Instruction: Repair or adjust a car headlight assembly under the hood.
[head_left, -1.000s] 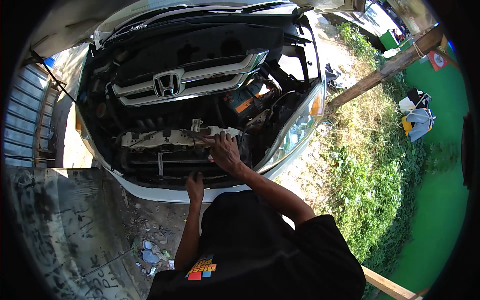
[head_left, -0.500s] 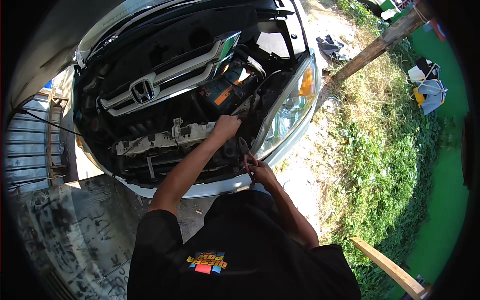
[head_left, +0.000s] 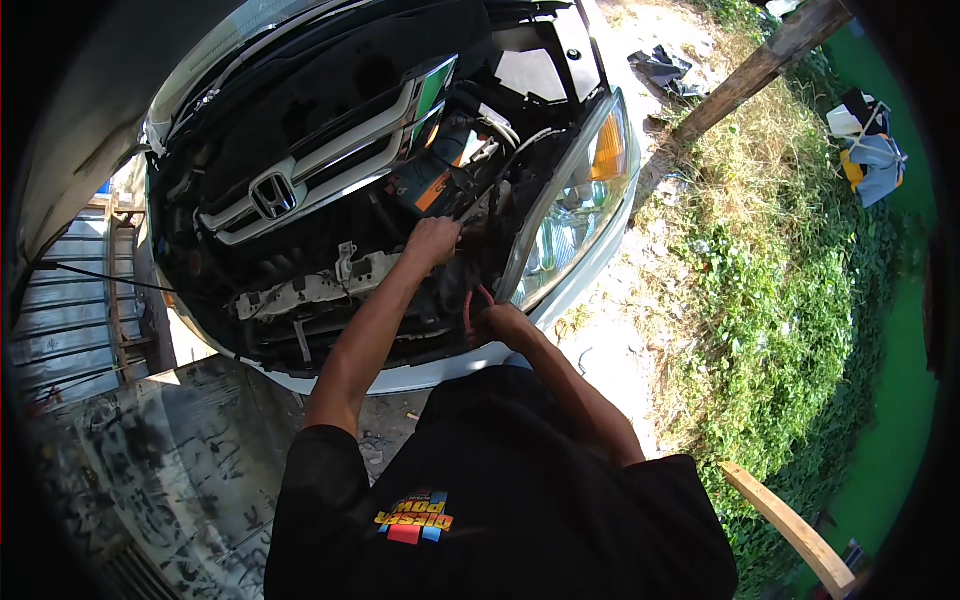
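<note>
A single wide fisheye view looks steeply down and forward from the wearer's head, over the black shirt (head_left: 500, 490) and forearms (head_left: 365, 330), into the engine bay (head_left: 350, 342) from beyond its front edge, near enough to span both its side edges.

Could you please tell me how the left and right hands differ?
The right hand grips a red-handled tool; no tool shows in the left hand. The left hand is nearer the orange-marked battery, the right hand nearer the headlight. Both hands are bare.
</note>
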